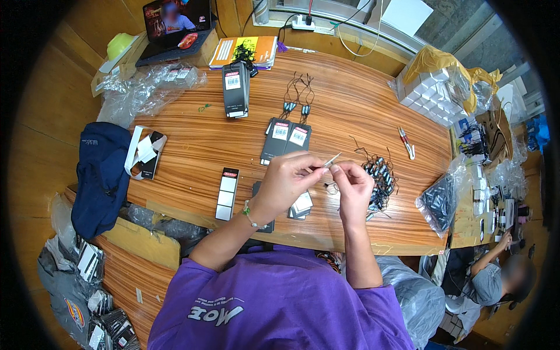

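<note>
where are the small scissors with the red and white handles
In the head view, the scissors lie on the wooden table's right side, beyond the right hand.

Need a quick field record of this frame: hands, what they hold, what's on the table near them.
left hand: raised over the table edge, pinching a thin pale strip at its lower end
right hand: fingertips meet the left hand's at the strip; whether it grips is unclear
right of hands: pile of small dark parts with black cords
beyond hands: two dark hang tags lying flat
left of hands: black-and-white tag strip
surface: wooden table
far right: another person's hand, apart
</note>
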{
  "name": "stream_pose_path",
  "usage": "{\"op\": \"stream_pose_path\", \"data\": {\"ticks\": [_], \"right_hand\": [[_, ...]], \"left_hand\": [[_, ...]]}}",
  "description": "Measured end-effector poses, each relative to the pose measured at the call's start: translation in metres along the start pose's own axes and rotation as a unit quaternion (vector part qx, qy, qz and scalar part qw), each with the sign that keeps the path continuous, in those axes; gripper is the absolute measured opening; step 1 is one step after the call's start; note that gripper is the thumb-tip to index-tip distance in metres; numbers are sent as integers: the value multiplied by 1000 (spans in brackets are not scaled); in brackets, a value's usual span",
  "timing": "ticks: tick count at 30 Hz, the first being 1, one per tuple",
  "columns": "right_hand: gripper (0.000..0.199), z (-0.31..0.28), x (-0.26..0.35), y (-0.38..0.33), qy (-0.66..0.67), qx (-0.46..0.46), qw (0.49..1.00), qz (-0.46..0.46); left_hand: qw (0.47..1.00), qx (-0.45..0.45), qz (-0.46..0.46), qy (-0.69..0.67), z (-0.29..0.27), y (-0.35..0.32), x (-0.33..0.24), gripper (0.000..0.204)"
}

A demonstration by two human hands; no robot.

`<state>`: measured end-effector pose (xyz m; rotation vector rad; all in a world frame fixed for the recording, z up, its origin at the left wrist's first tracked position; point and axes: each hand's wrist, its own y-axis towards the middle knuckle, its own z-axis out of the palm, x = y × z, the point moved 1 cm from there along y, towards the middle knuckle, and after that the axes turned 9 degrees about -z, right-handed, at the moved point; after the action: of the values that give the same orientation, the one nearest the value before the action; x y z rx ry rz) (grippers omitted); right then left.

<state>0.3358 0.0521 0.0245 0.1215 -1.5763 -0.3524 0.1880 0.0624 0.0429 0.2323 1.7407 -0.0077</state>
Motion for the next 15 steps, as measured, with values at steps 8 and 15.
{"op": "stream_pose_path", "data": {"ticks": [8,15], "right_hand": [[4,-3,-5,-4,47,1,996,69],[11,-15,3,10,-195,81,969,-130]], "left_hand": [[990,47,33,128,-2,3,-4,13],[995,67,6,69,-3,4,-7,14]]}}
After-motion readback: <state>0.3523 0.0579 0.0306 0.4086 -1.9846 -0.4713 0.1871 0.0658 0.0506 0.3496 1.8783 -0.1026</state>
